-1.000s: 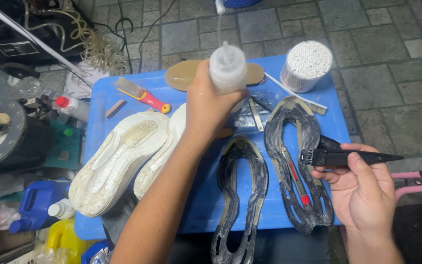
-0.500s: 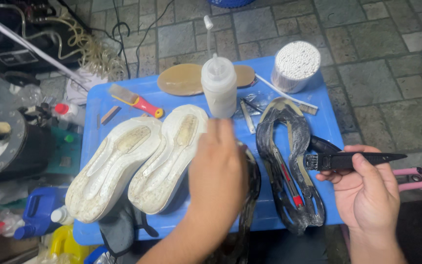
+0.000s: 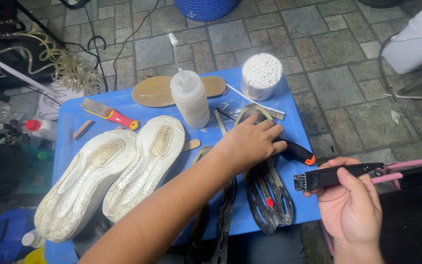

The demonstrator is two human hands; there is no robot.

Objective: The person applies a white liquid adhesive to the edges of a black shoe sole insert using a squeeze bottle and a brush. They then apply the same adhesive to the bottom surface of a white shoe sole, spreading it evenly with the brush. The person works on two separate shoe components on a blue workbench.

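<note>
My left hand (image 3: 247,142) lies flat, fingers spread and clamped on nothing, pressing down on the upper end of the dark, web-patterned rubber outsole (image 3: 264,195) that rests on the blue plastic table (image 3: 81,122). My right hand (image 3: 350,208) is closed around the handle of a small black bristle brush (image 3: 335,175), held off the table's right edge, bristles pointing left toward the outsole. The hands are apart.

Step in hand, as I judge it: steadying the outsole for brushing. The next move calls for bringing the bristles onto the outsole surface while the left hand keeps it from sliding.

A second dark outsole (image 3: 221,215) lies partly hidden under my left forearm. Two white foam midsoles (image 3: 113,176) sit side by side to the left; a translucent squeeze bottle with a nozzle (image 3: 190,98) stands behind them.
</note>
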